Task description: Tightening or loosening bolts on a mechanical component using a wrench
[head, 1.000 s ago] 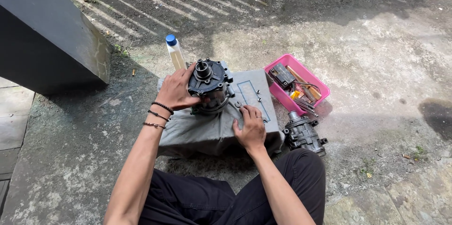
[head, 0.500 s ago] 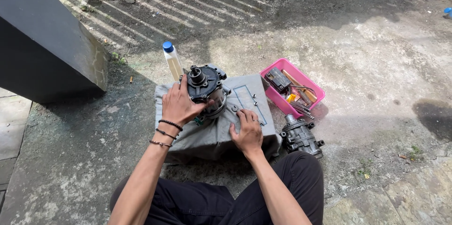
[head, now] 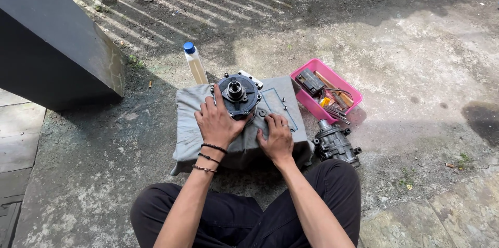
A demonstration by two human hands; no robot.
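A round black compressor (head: 238,94) stands upright on a grey cloth-covered block (head: 187,108), its shaft hub facing up. My left hand (head: 217,122) wraps around its near left side and holds it. My right hand (head: 276,135) rests palm down on the cloth just right of the compressor, fingertips by small metal parts (head: 284,103) that lie on the cloth. Whether it pinches a small part I cannot tell.
A pink tray (head: 301,73) of tools sits to the right on the concrete. A second grey compressor body (head: 335,144) lies by my right knee. A clear bottle with a blue cap (head: 194,62) stands behind the block. A dark slab (head: 52,45) rises at left.
The view has shifted slightly. My left hand has slid lower on the compressor's near side; my right hand stays on the cloth.
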